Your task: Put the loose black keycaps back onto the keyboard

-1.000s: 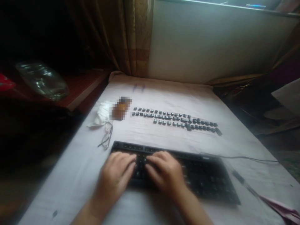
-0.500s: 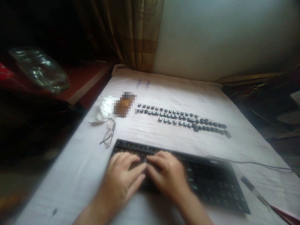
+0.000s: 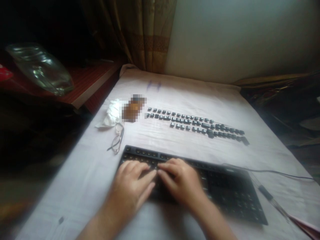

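A black keyboard (image 3: 232, 200) lies on the cloth-covered table below both my hands. Bare sockets show where keycaps are off near its upper left. My left hand (image 3: 131, 183) rests on its left part, thumb and fingers apart, the index finger pointing at the middle. Close to that fingertip, my right hand (image 3: 182, 181) bends over the keys with thumb and index tips drawn together; whatever is between them is too small to make out. Beyond the keyboard, loose black keycaps (image 3: 183, 120) lie in several rows.
Eyeglasses (image 3: 116, 141) and a crumpled white cloth (image 3: 112, 113) lie at the left beside a pixelated brown item (image 3: 132, 109). A black cable (image 3: 277, 172) crosses the right side near a slim dark tool (image 3: 265, 192). A glass jar (image 3: 41, 70) lies tilted on a wooden shelf (image 3: 87, 83).
The view has tilted slightly, so the table things sit a little higher. My right hand has shifted slightly on the keyboard; my left hand stays almost where it was.
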A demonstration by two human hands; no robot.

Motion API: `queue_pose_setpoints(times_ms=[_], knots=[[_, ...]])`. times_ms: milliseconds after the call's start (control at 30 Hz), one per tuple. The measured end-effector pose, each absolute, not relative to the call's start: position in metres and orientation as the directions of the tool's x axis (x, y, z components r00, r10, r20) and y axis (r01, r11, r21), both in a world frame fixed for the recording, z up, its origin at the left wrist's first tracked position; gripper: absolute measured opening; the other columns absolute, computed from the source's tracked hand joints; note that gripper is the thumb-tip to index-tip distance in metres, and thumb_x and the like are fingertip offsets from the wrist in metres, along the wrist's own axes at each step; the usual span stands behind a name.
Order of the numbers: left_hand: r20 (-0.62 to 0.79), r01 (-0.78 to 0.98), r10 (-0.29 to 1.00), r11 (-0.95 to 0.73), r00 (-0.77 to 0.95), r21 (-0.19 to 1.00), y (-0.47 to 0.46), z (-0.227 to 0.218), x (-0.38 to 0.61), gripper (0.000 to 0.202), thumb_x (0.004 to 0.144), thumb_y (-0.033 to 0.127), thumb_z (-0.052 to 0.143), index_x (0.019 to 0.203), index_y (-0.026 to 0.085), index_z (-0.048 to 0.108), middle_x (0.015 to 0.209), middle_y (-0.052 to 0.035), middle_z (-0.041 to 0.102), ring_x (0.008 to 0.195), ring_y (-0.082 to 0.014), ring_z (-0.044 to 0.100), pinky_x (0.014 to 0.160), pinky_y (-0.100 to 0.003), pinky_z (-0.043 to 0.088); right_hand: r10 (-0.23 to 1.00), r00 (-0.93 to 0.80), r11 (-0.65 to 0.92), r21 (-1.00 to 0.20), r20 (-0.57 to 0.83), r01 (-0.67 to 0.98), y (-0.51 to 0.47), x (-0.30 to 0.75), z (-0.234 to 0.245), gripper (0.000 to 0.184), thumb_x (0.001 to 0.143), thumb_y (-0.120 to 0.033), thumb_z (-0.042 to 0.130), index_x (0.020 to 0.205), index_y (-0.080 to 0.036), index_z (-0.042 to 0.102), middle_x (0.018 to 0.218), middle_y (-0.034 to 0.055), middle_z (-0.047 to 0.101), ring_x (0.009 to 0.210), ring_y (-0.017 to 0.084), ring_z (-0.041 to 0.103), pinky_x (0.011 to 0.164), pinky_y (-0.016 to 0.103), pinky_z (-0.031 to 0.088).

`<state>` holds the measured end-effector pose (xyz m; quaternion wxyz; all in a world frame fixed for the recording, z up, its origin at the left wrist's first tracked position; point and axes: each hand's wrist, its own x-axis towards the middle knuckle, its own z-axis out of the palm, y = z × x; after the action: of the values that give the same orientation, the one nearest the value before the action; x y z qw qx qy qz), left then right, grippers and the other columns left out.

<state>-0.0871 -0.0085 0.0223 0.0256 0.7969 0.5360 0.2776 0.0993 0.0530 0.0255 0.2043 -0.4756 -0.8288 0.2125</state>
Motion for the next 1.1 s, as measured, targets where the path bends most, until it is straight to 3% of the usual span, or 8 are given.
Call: queue_pose_setpoints(times_ms=[100,367,533,667,900,1100], knots=[[0.405,0.839,0.875,-0.417,0.265,0.350,-0.0094,0.0215,-0.0867,0.025,0.092,0.022,0.055,0.113,0.023,0.069,0.108,-0.0076,0.065,0.102,-0.0253,0.055,0.093,-0.044,0.043,0.848,-0.501,0.511,-0.513,0.172,0.690,0.0541,0.1003,0.0238,0.024,0.085,-0.019,0.066,0.106,-0.026,0.075,0.087,0.0043,0.074,0.076,0.019,0.067,0.065,0.028,0.051],[0.385,0.817,0.889,-0.406,0.249,0.410,-0.0059,0.0197,-0.0892,0.025,0.094,0.023,0.055,0.113,0.025,0.070,0.105,-0.0058,0.066,0.098,-0.0225,0.055,0.090,-0.040,0.044,0.790,-0.579,0.600,-0.449,0.202,0.662,0.0562,0.0991,0.0231,0.017,0.085,-0.019,0.065,0.097,-0.022,0.076,0.090,0.0062,0.074,0.078,0.019,0.069,0.069,0.028,0.053],[0.377,0.796,0.893,-0.407,0.244,0.448,-0.0021,0.0178,-0.0904,0.023,0.094,0.023,0.054,0.109,0.026,0.072,0.102,-0.0053,0.066,0.097,-0.0209,0.055,0.089,-0.040,0.044,0.796,-0.571,0.588,-0.482,0.200,0.650,0.0552,0.0970,0.0211,0.018,0.084,-0.019,0.063,0.097,-0.023,0.076,0.090,0.0055,0.075,0.079,0.018,0.070,0.070,0.027,0.055],[0.388,0.809,0.884,-0.420,0.261,0.412,-0.0020,0.0175,-0.0898,0.023,0.094,0.022,0.055,0.108,0.025,0.072,0.100,-0.0053,0.066,0.094,-0.0205,0.055,0.088,-0.039,0.045,0.806,-0.548,0.575,-0.516,0.225,0.634,0.0530,0.0971,0.0185,0.019,0.085,-0.020,0.062,0.097,-0.023,0.076,0.089,0.0057,0.075,0.078,0.018,0.070,0.069,0.028,0.055],[0.410,0.821,0.862,-0.450,0.297,0.352,-0.0045,0.0192,-0.0871,0.023,0.092,0.021,0.056,0.108,0.023,0.071,0.099,-0.0053,0.066,0.092,-0.0212,0.055,0.085,-0.039,0.044,0.850,-0.515,0.460,-0.631,0.110,0.625,0.0557,0.0960,0.0230,0.021,0.084,-0.017,0.063,0.095,-0.025,0.078,0.086,0.0042,0.075,0.076,0.017,0.071,0.068,0.027,0.055],[0.413,0.825,0.867,-0.435,0.278,0.359,-0.0044,0.0195,-0.0859,0.024,0.093,0.020,0.054,0.108,0.025,0.071,0.099,-0.0054,0.066,0.092,-0.0207,0.055,0.084,-0.038,0.044,0.853,-0.520,0.435,-0.623,0.053,0.650,0.0587,0.0938,0.0277,0.020,0.082,-0.016,0.065,0.094,-0.025,0.079,0.085,0.0031,0.075,0.077,0.017,0.072,0.069,0.027,0.055]])
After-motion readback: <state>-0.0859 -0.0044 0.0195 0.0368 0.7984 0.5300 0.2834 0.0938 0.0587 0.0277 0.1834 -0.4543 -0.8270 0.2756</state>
